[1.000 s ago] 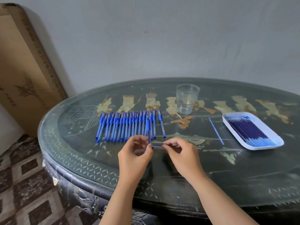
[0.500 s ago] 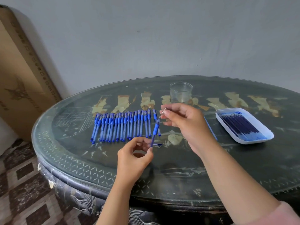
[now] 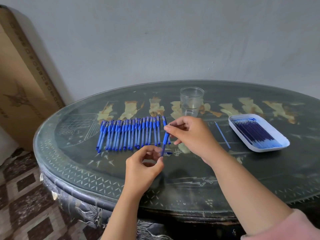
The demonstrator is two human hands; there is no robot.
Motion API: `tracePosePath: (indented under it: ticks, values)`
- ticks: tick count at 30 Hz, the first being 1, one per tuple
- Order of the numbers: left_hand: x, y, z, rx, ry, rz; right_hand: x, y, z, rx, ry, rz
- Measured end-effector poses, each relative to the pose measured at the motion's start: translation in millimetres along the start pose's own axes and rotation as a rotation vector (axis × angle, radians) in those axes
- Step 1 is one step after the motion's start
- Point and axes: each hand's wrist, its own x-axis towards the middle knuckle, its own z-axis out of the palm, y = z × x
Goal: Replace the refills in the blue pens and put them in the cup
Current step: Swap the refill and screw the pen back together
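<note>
Both hands are working on one blue pen (image 3: 165, 139) just above the near middle of the table (image 3: 72, 163). The right hand (image 3: 190, 135) pinches the pen's upper end, near its tip, between thumb and forefinger; the left hand (image 3: 143, 165) pinches the lower end of the barrel with its fingertips. The pen stands almost upright, leaning a little to the right at the top.

The step in hand looks like opening this pen or drawing out its old refill (which of the two is too small to tell). A small blue piece (image 3: 167, 153), probably the cap, lies on the table just beside the left fingertips.

To the left, a row of pens (image 3: 129, 134) lies side by side, untouched. The empty clear cup (image 3: 191, 101) stands at the far middle. A loose refill (image 3: 223, 135) lies to the right of the hands, and further right sits a white tray (image 3: 242, 141) full of refills (image 3: 256, 134).

Next, I judge, the right hand must free the old refill, reach right for a new one and slide it in, while the left keeps the barrel steady.
</note>
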Motion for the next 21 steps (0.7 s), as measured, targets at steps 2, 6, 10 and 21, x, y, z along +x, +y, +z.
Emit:
tracePosePath:
  ticks: [2,6,10,21]
  values:
    - [0,-1,0,-0.007,0.007,0.0,-1,1,3,-0.046,0.029,-0.009]
    - [0,-3,-1,-0.011,0.017,0.002,-3,2,5,0.087,-0.04,-0.006]
    - [0,-2,0,-0.006,0.009,0.005,-6,3,9,0.067,0.065,-0.03]
    - [0,-2,0,-0.005,-0.001,0.021,-9,5,14,0.032,0.127,-0.003]
